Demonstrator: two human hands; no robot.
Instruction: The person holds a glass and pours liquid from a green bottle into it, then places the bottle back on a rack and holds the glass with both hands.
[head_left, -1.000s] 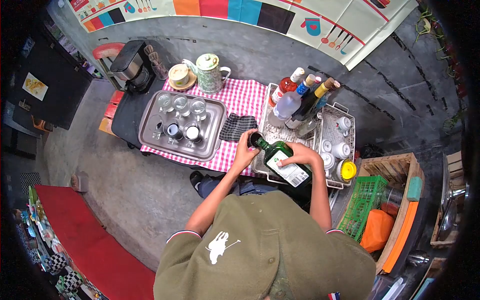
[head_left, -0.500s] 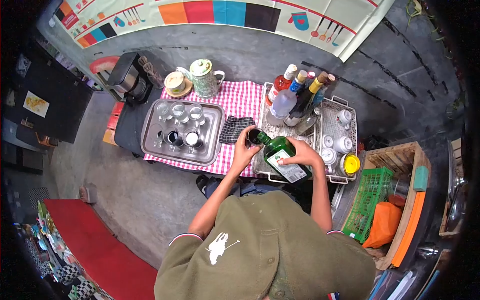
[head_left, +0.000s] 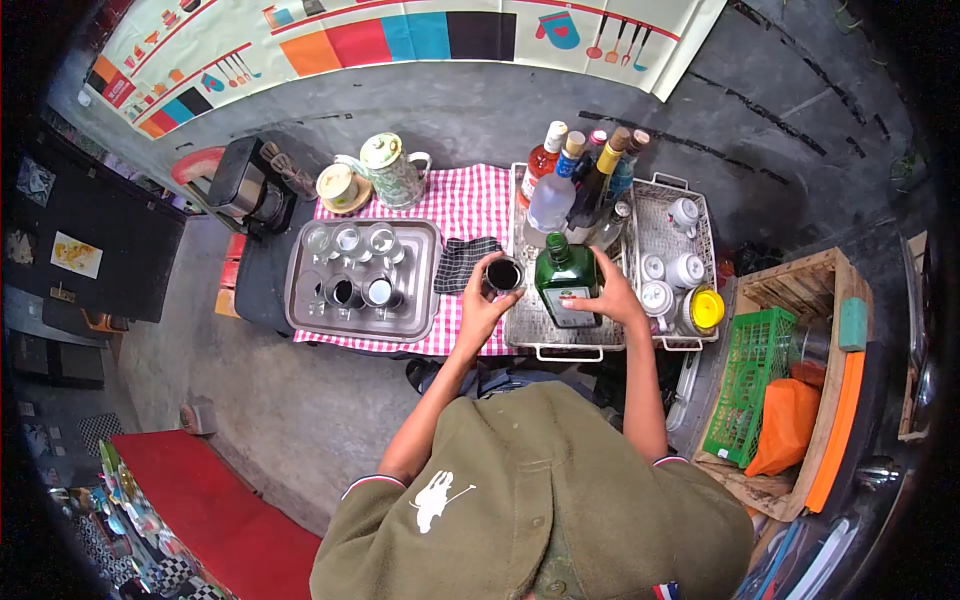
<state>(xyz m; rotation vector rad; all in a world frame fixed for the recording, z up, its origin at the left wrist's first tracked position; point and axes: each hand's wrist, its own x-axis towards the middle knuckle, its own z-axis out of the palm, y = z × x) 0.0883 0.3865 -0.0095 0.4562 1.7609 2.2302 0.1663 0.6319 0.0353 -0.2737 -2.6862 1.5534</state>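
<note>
My left hand [head_left: 482,305] is closed around a glass [head_left: 504,272] of dark liquid, near the front of the checkered cloth. Just to its right, my right hand [head_left: 612,295] grips a green bottle [head_left: 566,270] with a white label, held nearly upright over the left wire tray [head_left: 523,325]. The bottle's mouth stands apart from the glass. On the cloth to the left lies a metal serving tray [head_left: 425,315] with several glasses. Two of these, a front middle glass [head_left: 344,293] and the glass beside it [head_left: 381,292], hold dark liquid.
Several bottles [head_left: 550,205] stand at the back of the left wire tray. White mugs [head_left: 686,270] and a yellow-lidded jar [head_left: 707,308] fill the right wire tray [head_left: 650,205]. A folded dark cloth [head_left: 465,262], an enamel pitcher [head_left: 398,180] and a coffee maker [head_left: 245,185] are further left.
The green bottle has turned from tilted, with its neck at the glass, to nearly upright. Its neck has moved away from the glass. The view has shifted slightly.
</note>
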